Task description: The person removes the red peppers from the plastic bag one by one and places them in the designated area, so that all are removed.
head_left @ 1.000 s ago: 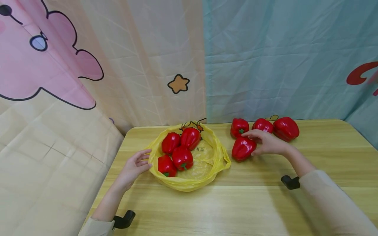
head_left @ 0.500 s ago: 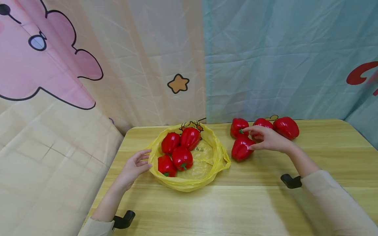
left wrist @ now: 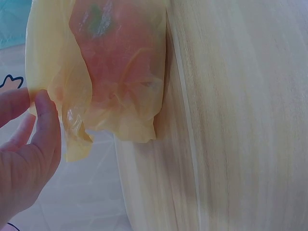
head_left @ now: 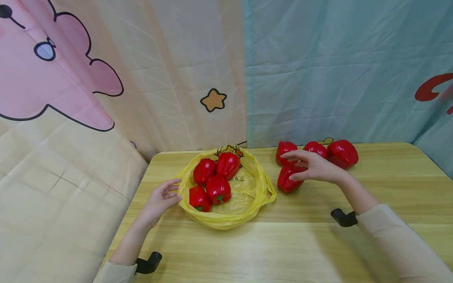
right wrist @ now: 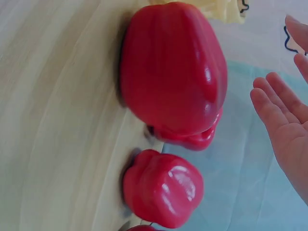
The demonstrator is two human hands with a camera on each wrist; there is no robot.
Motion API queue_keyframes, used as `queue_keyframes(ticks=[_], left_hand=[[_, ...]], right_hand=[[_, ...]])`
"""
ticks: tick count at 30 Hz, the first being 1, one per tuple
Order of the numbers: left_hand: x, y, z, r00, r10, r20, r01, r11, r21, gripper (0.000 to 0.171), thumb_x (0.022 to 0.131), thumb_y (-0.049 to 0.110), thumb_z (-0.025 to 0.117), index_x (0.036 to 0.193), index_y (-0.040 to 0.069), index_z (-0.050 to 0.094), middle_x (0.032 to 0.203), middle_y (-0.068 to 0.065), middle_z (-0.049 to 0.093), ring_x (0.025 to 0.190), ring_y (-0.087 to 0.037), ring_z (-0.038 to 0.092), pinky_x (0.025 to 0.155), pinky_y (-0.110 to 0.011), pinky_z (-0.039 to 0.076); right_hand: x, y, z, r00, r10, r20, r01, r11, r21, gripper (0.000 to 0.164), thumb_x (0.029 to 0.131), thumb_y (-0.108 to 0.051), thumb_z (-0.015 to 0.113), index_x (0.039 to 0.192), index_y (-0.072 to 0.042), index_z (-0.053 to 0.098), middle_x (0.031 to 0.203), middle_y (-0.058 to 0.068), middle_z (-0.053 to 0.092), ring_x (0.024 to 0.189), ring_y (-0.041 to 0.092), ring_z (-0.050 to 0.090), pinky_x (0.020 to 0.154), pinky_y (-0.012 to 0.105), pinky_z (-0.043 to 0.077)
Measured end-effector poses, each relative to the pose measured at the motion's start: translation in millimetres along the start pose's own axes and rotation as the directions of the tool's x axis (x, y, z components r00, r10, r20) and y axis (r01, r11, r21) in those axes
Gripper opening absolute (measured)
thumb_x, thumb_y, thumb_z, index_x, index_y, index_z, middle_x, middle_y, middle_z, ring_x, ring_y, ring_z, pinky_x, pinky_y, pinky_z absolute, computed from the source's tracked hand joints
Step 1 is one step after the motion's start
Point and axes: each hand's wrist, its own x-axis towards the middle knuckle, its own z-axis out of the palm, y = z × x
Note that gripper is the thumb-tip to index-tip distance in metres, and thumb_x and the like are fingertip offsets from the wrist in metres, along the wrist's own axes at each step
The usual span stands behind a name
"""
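A yellow plastic bag [head_left: 247,206] stands on the table with its mouth spread wide; several red bell peppers [head_left: 218,190] with green stems lie in its left half. My left hand [head_left: 162,199] holds the left rim of the bag by the fingertips; in the left wrist view a pepper [left wrist: 127,57] shows through the film. To the right of the bag, my right hand [head_left: 316,167] hovers over a red bell pepper [head_left: 288,182], fingers spread and nothing between them. From the right wrist, the hand [right wrist: 288,130] appears apart from that large pepper [right wrist: 173,67].
Behind the right hand, three more peppers stand along the back edge: a left one [head_left: 286,148], a middle one [head_left: 316,148] and a right one [head_left: 342,153]. A printed curtain [head_left: 177,78] hangs right behind the wooden table [head_left: 255,251].
My right hand has lifted off the front pepper and shifted slightly left above it, its thumb and fingers now apart from it. The left hand and bag have stayed put.
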Motion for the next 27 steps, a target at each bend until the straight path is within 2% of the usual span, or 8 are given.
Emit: queue_keyframes(ticks=[7,15,20,27], left_hand=[[-0.2,0.7,0.5,1.0,0.003,0.002,-0.003,1.0,0.0,0.055,0.088,-0.002,0.059,0.139,0.0,0.037,0.129,-0.026,0.045,0.106,-0.028,0.055,0.083,-0.029,0.051],[0.4,1.0,1.0,1.0,0.006,0.005,-0.006,1.0,-0.002,0.054,0.088,-0.002,0.059,0.138,0.0,0.038,0.129,-0.026,0.045,0.106,-0.028,0.055,0.082,-0.028,0.051],[0.6,1.2,1.1,1.0,0.006,0.005,-0.006,1.0,-0.003,0.055,0.088,-0.002,0.059,0.138,0.0,0.038,0.129,-0.026,0.045,0.105,-0.027,0.056,0.082,-0.027,0.051],[0.6,1.6,1.3,1.0,0.004,0.008,-0.004,1.0,-0.01,0.054,0.088,-0.003,0.059,0.138,0.0,0.038,0.129,-0.026,0.045,0.105,-0.026,0.056,0.082,-0.028,0.051]], right_hand=[[8,-10,4,1.0,-0.002,-0.002,0.002,1.0,-0.029,0.062,0.076,-0.016,0.077,0.13,-0.005,0.049,0.129,0.017,0.05,0.117,0.036,0.046,0.088,0.051,0.047],[22,-21,12,1.0,-0.009,0.02,0.008,1.0,0.005,0.063,0.075,-0.017,0.078,0.13,-0.006,0.05,0.127,0.011,0.05,0.114,0.03,0.05,0.092,0.049,0.044],[33,-29,19,0.998,-0.054,0.034,0.053,0.999,0.012,0.062,0.075,-0.016,0.078,0.129,-0.006,0.051,0.125,0.008,0.052,0.111,0.026,0.05,0.095,0.048,0.042],[52,-41,33,0.993,-0.109,0.052,0.106,0.993,0.054,0.059,0.076,-0.014,0.077,0.128,-0.001,0.051,0.128,0.014,0.053,0.114,0.036,0.049,0.096,0.047,0.042]])
